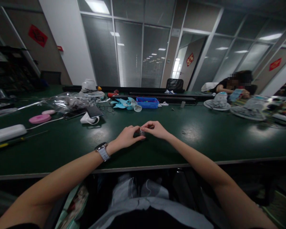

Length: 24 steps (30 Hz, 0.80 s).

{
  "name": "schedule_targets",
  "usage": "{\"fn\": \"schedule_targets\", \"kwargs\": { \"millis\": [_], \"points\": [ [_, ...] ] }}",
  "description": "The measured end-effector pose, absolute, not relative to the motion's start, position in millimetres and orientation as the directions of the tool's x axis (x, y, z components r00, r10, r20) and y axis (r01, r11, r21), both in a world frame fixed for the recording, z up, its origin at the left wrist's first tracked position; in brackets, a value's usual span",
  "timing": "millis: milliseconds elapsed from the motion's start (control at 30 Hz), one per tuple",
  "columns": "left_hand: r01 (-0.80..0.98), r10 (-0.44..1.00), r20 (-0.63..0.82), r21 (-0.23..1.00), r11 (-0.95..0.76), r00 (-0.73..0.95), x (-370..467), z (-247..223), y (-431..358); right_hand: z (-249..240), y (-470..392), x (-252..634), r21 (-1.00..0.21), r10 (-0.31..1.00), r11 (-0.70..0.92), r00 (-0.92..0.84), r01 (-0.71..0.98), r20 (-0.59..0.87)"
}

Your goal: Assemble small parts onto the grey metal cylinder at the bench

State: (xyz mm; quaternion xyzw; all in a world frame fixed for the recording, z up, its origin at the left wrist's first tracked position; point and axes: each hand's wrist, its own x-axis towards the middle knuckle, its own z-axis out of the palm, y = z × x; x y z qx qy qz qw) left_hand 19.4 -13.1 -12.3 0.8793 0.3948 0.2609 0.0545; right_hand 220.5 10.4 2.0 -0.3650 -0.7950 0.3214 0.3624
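Note:
A small silvery cylinder (pixel 142 132) stands on the green table top, partly hidden by my fingers. My left hand (pixel 128 136), with a watch (pixel 102 150) on its wrist, curls thumb and fingers around its left side. From the right, my right hand (pixel 156 129) pinches at the cylinder's top with thumb and forefinger. What exactly lies between those right fingertips is too small to make out.
Behind my hands are a blue plastic tray (pixel 147 103), light-blue fan blades (pixel 124 103) and another small grey cylinder (pixel 182 104). At left lie a phone (pixel 94 111), a white charger (pixel 88 119) and a power strip (pixel 8 133). A person (pixel 238 83) sits at far right beyond fan parts (pixel 218 103).

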Motion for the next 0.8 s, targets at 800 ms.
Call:
{"fn": "schedule_targets", "kwargs": {
  "millis": [800],
  "points": [
    [0.657,0.717,0.413,0.305,-0.69,0.561,20.6,-11.3,-13.9,8.5,2.5,225.2,-0.516,0.681,0.732,-0.508,0.446,0.527]
  ]
}}
